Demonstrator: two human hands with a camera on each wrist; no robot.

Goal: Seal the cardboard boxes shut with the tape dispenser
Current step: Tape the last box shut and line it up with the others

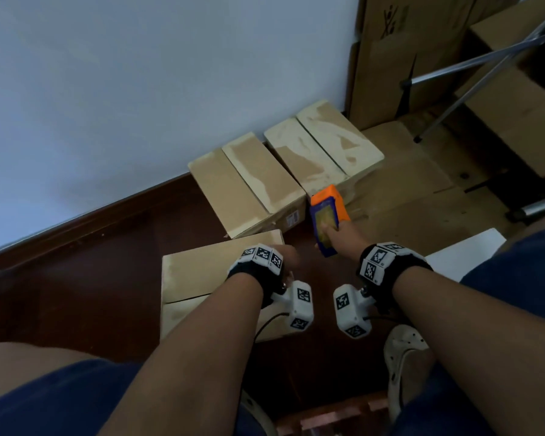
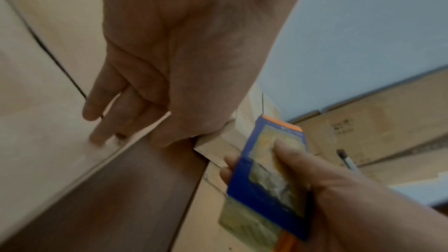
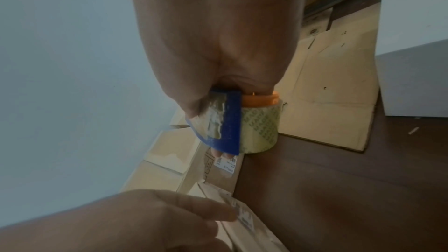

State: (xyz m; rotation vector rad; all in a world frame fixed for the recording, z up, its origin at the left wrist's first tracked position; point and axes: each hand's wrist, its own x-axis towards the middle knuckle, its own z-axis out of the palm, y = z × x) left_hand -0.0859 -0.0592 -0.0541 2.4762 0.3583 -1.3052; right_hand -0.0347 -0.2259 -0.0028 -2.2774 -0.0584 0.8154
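Gripping the tape dispenser in mid-air, the right hand hovers right of the near box; left hand rests relaxed on its untaped flaps. 2 far boxes look taped.

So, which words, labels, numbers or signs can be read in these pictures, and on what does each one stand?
No text is legible.
Tape roll in the dispenser: green print, blurred.
White sticker on the box by the wall: barcode and print, too small.
Tall carton: dark printed symbol, no readable words.
Flat cardboard: faint print, blurred.
Wrist cameras: black-and-white square codes, no words.
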